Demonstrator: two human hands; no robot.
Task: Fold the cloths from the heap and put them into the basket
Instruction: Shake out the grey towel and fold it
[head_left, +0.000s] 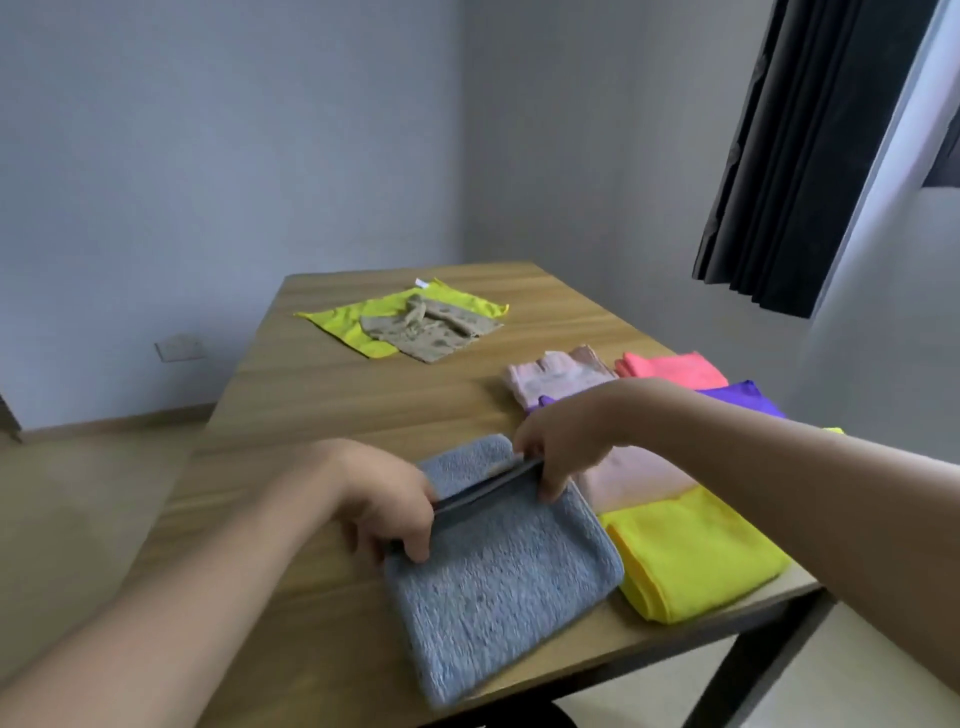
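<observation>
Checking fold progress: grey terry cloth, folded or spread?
Mid-fold: both hands, left and right, pinch the grey terry cloth's edge above a lower layer.

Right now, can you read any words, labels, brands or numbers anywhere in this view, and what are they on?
None can be read.
White tag on the far corner of the lime-green cloth: too small to tell if it is printed.
Wall socket plate: no marking visible.
Grey towel, yellow cloth and the other folded cloths: no lettering shows.
</observation>
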